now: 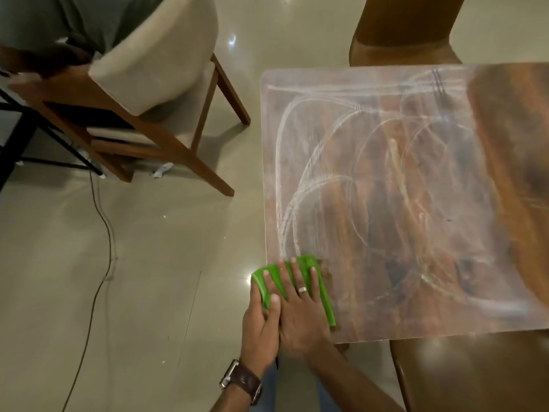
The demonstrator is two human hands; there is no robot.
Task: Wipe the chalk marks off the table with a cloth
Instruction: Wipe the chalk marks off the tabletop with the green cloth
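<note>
Cloth, bright green and folded into a strip, lies at the near left corner of the table, its left part overhanging the edge. Its long axis runs from the upper left toward the lower right, the far end pointing into the tabletop. Both hands lie flat on it, side by side and touching: the right hand, wearing a ring, presses with spread fingers; the left hand, with a watch on the wrist, covers the overhanging part. Chalk marks loop in pale arcs across most of the wooden top, apparently smeared in places, though blur hampers judgement. A cushioned chair stands well apart on the tiled floor, where a thin cable trails.
</note>
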